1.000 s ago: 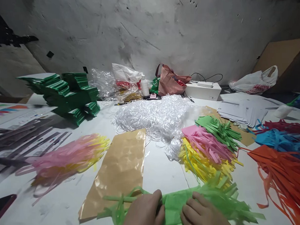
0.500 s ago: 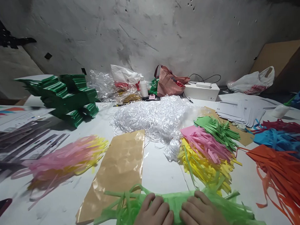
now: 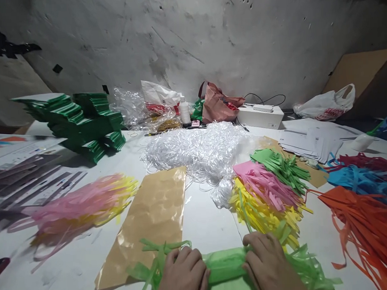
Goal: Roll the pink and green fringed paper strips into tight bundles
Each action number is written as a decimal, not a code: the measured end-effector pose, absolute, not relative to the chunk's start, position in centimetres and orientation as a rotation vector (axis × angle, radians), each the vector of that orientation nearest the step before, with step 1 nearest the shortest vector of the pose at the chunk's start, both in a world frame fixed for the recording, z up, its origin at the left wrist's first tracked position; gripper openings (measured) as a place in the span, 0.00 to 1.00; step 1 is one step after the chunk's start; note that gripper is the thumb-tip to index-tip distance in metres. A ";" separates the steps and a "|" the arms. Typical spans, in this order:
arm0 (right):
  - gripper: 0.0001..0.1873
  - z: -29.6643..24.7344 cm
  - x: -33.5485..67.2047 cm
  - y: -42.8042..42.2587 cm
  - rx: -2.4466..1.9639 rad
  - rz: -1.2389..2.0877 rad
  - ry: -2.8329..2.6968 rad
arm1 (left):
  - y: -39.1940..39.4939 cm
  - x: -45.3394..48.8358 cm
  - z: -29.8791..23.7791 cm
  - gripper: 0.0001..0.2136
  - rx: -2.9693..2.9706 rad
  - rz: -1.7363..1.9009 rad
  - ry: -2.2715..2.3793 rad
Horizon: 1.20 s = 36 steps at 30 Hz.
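Observation:
Fringed green tissue paper [image 3: 226, 266] lies at the near edge of the table, its cut strips spreading out to both sides. A folded band runs across its middle. My left hand [image 3: 185, 272] grips this band at its left end with curled fingers. On the right end, the fingers of my right hand [image 3: 267, 261] are closed over the paper too. Between the hands a stretch of the band shows. The thumbs are largely hidden. A brown paper sheet [image 3: 151, 222] reaches under the left strips, and a yellow fringed bundle [image 3: 265, 214] lies just beyond my right hand.
Pink-and-yellow fringe [image 3: 84, 204] lies left. White shiny string [image 3: 196, 149] is heaped mid-table. Pink [image 3: 267, 182], green [image 3: 279, 167], blue [image 3: 356, 177] and orange [image 3: 361, 223] tassels lie right. Green stacks [image 3: 85, 123] stand back left; a white box [image 3: 262, 117] sits by the wall.
My hands have moved apart, the left one leftward and the right one slightly right and up. More of the green paper's folded band shows between them.

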State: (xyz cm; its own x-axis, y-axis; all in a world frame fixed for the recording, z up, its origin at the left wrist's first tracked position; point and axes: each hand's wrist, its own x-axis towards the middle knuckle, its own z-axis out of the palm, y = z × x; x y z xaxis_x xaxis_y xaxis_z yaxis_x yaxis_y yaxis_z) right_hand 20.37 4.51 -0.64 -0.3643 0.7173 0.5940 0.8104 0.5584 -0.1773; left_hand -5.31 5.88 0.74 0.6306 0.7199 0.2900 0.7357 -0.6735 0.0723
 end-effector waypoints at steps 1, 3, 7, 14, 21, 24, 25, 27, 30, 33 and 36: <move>0.13 -0.7 20.3 4.6 -1.270 -0.163 -2.170 | 5.9 -5.1 0.8 0.08 -2.786 -0.447 -1.287; 0.09 -0.8 20.1 4.9 -1.329 -0.143 -2.198 | 5.9 -4.5 0.9 0.09 -2.789 -0.420 -1.370; 0.10 -1.3 19.6 5.5 -1.358 -0.250 -2.211 | 5.6 -3.4 0.6 0.12 -2.693 -0.351 -1.582; 0.14 -0.8 19.2 5.4 -1.341 -0.461 -2.115 | 5.8 -2.7 1.1 0.14 -2.649 -0.340 -1.655; 0.24 0.6 18.3 5.8 -0.767 -0.485 -2.192 | 6.1 -3.3 0.7 0.13 -2.669 -0.415 -1.625; 0.25 0.1 18.1 6.0 -0.786 -0.497 -2.219 | 6.1 -3.6 0.8 0.09 -2.674 -0.559 -1.549; 0.25 0.0 18.2 6.0 -0.808 -0.486 -2.217 | 6.0 -3.6 0.9 0.08 -2.663 -0.652 -1.489; 0.23 0.0 18.4 5.9 -0.841 -0.434 -2.206 | 6.0 -3.3 1.0 0.08 -2.610 -0.888 -1.274; 0.21 0.1 18.4 5.7 -0.841 -0.344 -2.201 | 6.0 -2.4 0.8 0.16 -2.517 -1.084 -0.991; 0.22 0.1 18.0 5.8 -0.831 -0.402 -2.225 | 6.1 -2.0 -0.1 0.22 -2.563 -1.041 -0.938; 0.25 -0.1 17.8 5.8 -0.829 -0.560 -2.255 | 6.2 -2.3 -1.2 0.22 -2.649 -0.955 -0.966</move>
